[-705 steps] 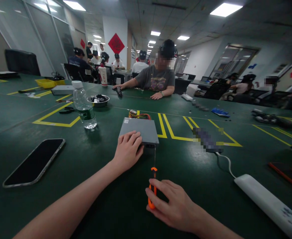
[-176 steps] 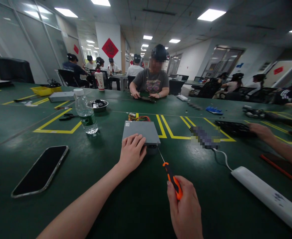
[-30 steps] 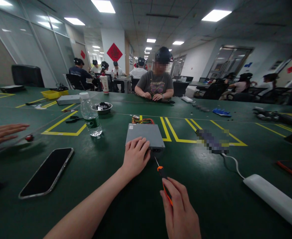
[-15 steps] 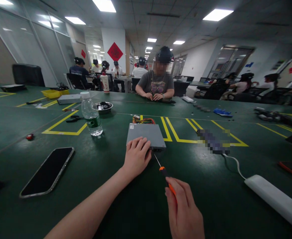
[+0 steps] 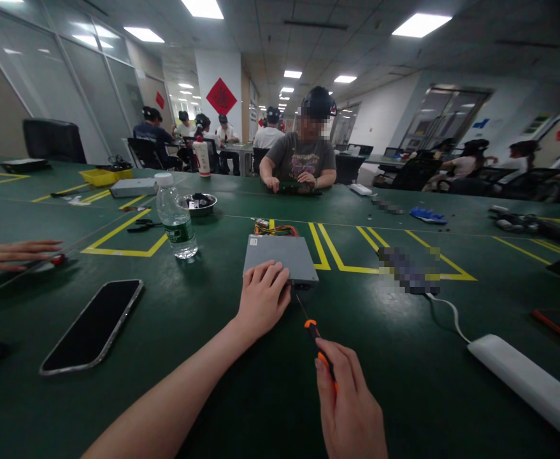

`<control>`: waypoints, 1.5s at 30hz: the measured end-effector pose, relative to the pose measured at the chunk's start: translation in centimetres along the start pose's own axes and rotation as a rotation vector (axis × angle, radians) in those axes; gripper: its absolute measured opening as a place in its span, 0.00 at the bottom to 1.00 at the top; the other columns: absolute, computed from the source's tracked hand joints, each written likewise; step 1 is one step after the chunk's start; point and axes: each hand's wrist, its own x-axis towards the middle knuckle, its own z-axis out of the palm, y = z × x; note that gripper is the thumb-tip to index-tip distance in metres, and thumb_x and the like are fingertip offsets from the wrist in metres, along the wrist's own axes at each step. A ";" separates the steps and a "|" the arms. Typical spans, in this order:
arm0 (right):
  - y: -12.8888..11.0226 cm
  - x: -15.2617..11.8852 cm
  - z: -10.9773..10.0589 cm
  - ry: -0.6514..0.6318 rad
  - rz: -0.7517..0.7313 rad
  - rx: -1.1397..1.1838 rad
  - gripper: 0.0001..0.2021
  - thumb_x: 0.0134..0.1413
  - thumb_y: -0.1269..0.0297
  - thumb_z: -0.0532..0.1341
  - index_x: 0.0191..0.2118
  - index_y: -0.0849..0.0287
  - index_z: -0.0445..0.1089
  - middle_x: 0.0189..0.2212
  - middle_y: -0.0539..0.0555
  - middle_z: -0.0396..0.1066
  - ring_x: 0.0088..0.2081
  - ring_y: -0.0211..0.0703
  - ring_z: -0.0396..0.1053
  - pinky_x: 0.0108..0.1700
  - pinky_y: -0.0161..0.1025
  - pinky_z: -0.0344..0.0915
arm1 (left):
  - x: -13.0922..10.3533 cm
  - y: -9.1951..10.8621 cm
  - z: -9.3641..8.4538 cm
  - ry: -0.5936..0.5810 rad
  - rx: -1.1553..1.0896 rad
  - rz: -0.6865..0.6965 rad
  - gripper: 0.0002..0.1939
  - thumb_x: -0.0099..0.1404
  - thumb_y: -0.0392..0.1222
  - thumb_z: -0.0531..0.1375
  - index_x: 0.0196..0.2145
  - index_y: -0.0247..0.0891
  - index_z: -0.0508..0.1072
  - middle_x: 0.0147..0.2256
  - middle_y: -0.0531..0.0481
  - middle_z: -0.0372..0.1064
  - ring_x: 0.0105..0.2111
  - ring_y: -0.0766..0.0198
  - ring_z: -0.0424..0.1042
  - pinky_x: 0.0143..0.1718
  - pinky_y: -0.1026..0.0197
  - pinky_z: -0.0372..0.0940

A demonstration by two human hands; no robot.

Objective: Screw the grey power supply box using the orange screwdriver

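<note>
A grey metal computer power supply (image 5: 287, 252) lies flat on the green table, with bundled coloured cables (image 5: 280, 229) coming out of its far side. My left hand (image 5: 264, 296) grips its near edge, fingers over the top; the thumb is partly hidden. My right hand (image 5: 349, 398) is closed around the orange and black handle of a screwdriver (image 5: 312, 326). The screwdriver's thin shaft points up and left to the near side of the power supply, by its socket. Whether the tip touches a screw is too small to tell.
Left of me are a smartphone (image 5: 93, 328), a water bottle (image 5: 178, 223) and a metal bowl (image 5: 202, 204). Another person's hand (image 5: 16, 254) reaches in at the left edge. A white power strip (image 5: 523, 382) lies at right. A co-worker (image 5: 299, 159) sits opposite.
Another person's hand has come in from the left, beside the small red object. My right hand and the screwdriver have shifted slightly. The co-worker opposite has moved their hands apart.
</note>
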 end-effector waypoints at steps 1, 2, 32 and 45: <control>0.0 -0.1 0.0 -0.028 0.018 0.001 0.16 0.62 0.57 0.44 0.46 0.59 0.61 0.37 0.59 0.67 0.29 0.42 0.72 0.24 0.35 0.70 | 0.0 0.0 0.0 -0.002 0.000 0.001 0.13 0.62 0.41 0.52 0.46 0.41 0.66 0.48 0.47 0.66 0.50 0.54 0.60 0.47 0.50 0.54; 0.0 -0.3 0.0 -0.056 0.028 0.002 0.16 0.62 0.56 0.45 0.47 0.59 0.60 0.39 0.60 0.66 0.29 0.43 0.72 0.23 0.35 0.70 | 0.0 0.0 0.0 -0.004 0.000 0.003 0.13 0.62 0.41 0.52 0.46 0.41 0.66 0.48 0.47 0.66 0.50 0.54 0.60 0.47 0.50 0.54; 0.8 -0.2 0.3 -0.191 0.301 0.230 0.21 0.56 0.47 0.49 0.44 0.60 0.62 0.35 0.59 0.66 0.26 0.45 0.71 0.21 0.38 0.67 | 0.0 0.1 -0.2 -0.003 0.002 0.000 0.13 0.62 0.41 0.52 0.45 0.41 0.66 0.48 0.48 0.66 0.50 0.55 0.60 0.48 0.51 0.53; -1.2 1.4 0.9 -0.357 1.301 1.500 0.23 0.36 0.53 0.68 0.37 0.62 0.67 0.27 0.52 0.66 0.23 0.34 0.61 0.16 0.26 0.50 | 0.0 0.1 -0.1 0.008 -0.003 0.004 0.13 0.62 0.41 0.52 0.45 0.42 0.66 0.48 0.47 0.66 0.50 0.54 0.60 0.47 0.50 0.53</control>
